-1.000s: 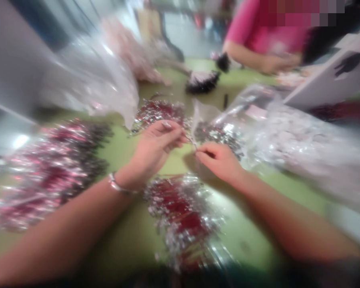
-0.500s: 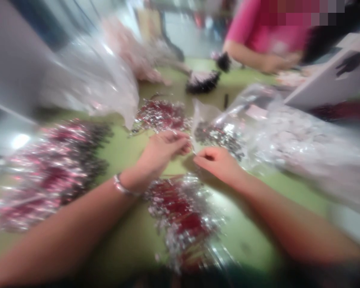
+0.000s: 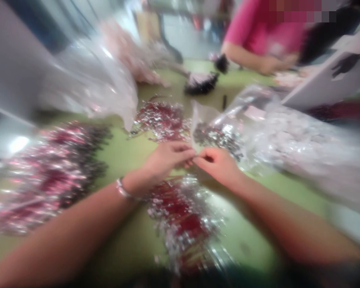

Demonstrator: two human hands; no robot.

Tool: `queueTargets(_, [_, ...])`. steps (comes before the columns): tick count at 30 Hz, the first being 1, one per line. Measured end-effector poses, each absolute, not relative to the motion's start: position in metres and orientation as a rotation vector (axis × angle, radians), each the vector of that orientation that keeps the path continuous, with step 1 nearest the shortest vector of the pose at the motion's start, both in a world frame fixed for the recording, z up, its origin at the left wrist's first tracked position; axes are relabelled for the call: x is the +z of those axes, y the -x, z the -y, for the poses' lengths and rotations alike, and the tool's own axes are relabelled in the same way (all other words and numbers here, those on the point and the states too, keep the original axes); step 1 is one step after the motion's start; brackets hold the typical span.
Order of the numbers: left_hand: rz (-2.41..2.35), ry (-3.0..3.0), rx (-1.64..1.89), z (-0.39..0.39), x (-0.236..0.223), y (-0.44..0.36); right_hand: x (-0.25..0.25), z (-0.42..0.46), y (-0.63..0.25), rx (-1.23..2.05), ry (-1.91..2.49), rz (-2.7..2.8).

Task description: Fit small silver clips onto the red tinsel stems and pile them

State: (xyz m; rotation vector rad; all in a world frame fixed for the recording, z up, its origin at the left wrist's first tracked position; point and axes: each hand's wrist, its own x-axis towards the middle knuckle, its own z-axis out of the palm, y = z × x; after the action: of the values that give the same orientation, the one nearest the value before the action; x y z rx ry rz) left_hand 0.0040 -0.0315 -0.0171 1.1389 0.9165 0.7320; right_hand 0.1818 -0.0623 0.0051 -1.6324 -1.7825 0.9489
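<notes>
My left hand (image 3: 171, 158), with a bracelet (image 3: 122, 188) at the wrist, is closed in a pinch over the middle of the green table (image 3: 120, 148). Its fingertips meet those of my right hand (image 3: 217, 162), which is pinched as well. Whatever lies between the fingertips is too small and blurred to name. Just below the hands is a pile of red and silvery thin pieces (image 3: 189, 220). Beyond them sits a smaller red and silvery heap (image 3: 162, 118). Dark-and-silver small pieces (image 3: 219, 136) lie past my right hand, by clear plastic.
A large pink-and-silver bundle (image 3: 54, 172) with dark ends lies at the left. Clear plastic bags stand at the back left (image 3: 93, 80) and right (image 3: 297, 140), the right one holding whitish pieces. Across the table a person in a pink top (image 3: 264, 36) works with their hands.
My left hand has moved slightly down and right, so its fingertips now meet the right hand's. The right hand has stayed nearly in place.
</notes>
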Motion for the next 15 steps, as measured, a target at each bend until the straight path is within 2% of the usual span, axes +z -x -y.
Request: queueTargets(15, [-0.933, -1.296, 0.77, 0.026, -0.032, 0.0, 0.011, 0.065, -0.185, 1.258, 1.588, 1.661])
